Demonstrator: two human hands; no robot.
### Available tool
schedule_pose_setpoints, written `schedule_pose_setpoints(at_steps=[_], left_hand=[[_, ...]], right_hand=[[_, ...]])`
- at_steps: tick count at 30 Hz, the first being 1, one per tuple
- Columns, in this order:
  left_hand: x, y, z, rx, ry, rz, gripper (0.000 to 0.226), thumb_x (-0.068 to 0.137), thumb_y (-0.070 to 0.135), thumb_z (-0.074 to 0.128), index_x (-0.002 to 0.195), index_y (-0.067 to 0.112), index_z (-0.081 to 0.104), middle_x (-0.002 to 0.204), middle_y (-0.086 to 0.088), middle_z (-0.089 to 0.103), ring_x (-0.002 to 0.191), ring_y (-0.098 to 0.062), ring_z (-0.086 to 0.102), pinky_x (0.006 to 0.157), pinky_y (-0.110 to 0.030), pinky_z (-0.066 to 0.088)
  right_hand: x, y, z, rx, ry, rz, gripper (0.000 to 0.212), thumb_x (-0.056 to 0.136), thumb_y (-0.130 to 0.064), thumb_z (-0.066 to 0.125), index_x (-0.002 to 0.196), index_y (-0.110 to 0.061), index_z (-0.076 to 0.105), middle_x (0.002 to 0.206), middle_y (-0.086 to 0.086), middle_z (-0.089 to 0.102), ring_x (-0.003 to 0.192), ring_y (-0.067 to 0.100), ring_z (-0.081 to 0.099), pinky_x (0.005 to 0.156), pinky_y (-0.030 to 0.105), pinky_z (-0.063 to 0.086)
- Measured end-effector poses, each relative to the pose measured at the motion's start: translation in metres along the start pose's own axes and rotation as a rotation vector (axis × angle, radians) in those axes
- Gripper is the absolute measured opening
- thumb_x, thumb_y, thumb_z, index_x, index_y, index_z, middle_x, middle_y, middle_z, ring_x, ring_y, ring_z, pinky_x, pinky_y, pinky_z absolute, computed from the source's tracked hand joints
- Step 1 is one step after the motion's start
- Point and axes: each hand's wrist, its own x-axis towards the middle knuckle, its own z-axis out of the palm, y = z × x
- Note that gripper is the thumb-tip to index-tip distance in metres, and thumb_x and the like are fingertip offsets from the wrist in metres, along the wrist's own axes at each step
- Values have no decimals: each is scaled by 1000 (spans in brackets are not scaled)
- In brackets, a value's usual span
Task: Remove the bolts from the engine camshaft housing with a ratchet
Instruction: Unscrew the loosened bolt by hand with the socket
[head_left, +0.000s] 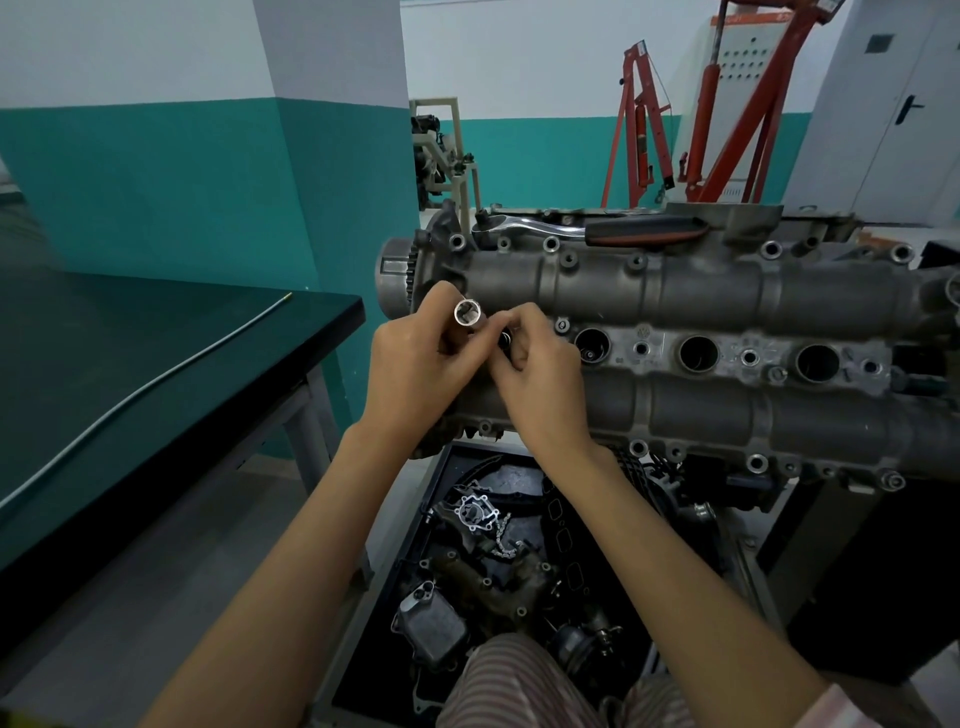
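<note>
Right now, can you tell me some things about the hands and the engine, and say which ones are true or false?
1. The left hand holds a shiny socket. True.
2. The ratchet is in the right hand. False: it lies on the far edge of the camshaft housing, with no hand on it.
3. Both hands are close together at the housing's left end. True.
4. The green table is piled with engine parts. False: only a thin rod lies there.
</note>
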Motion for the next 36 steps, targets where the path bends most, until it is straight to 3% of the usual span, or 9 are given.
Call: schedule_pose_setpoints(at_steps=[3,6,10,14,20,24,28,31,36], left_hand=[[-1,2,-2,-26,-15,17,25,87,30,59,81,6,56,58,-2,55,47,-15,50,45,-34,43],[-2,2,-4,-36,-42,30,20,89,26,55,92,8,60,54,3,52,45,-11,46,43,-29,40],[0,0,-2,8,-26,20,31,90,30,54,82,1,59,56,-4,55,46,-17,50,44,-38,43],[0,-1,0,8,17,13,37,87,33,59,71,1,51,54,-5,54,45,-16,47,45,-33,39],[0,1,0,-28,1,5,34,84,37,63,73,8,50,56,-2,53,49,-16,48,45,-28,39],[-1,2,-3,-34,-38,39,20,88,26,58,86,6,60,56,0,55,45,-11,47,43,-31,41],[-1,0,-3,-11,-42,55,25,91,27,53,83,4,60,53,0,52,43,-13,46,42,-34,40],[-1,-2,-1,2,-1,43,32,89,30,56,74,2,53,52,-3,52,43,-15,46,42,-33,39],[-1,-2,-1,-25,-6,34,30,87,31,60,73,5,52,55,-1,52,48,-14,47,45,-31,40]], right_hand=[[-2,1,0,20,2,-8,2,88,-13,59,90,-12,59,50,-11,35,46,5,40,47,20,32],[-2,2,0,42,10,-24,11,90,-12,57,99,-9,63,51,-19,37,53,-5,48,50,12,34],[-1,0,-1,28,10,-55,17,91,-10,55,105,-9,64,56,-24,39,55,-8,49,53,9,35],[-1,-1,0,-27,9,-31,30,87,-15,61,116,-9,57,53,-14,35,47,2,41,48,18,34],[-1,2,1,-8,12,7,5,87,-14,61,89,-10,58,50,-10,34,45,6,36,48,27,32],[-2,2,-1,10,5,-29,15,90,-13,56,103,-11,64,53,-20,36,50,-3,45,52,12,30],[-2,-1,-1,6,2,-53,22,91,-13,55,112,-12,62,54,-21,36,52,-5,47,51,10,33],[-1,0,1,0,13,2,25,87,-19,62,110,-10,57,52,-13,35,46,5,40,46,16,32],[-2,2,0,9,6,-15,8,88,-15,60,93,-9,58,51,-11,34,45,7,35,46,27,33]])
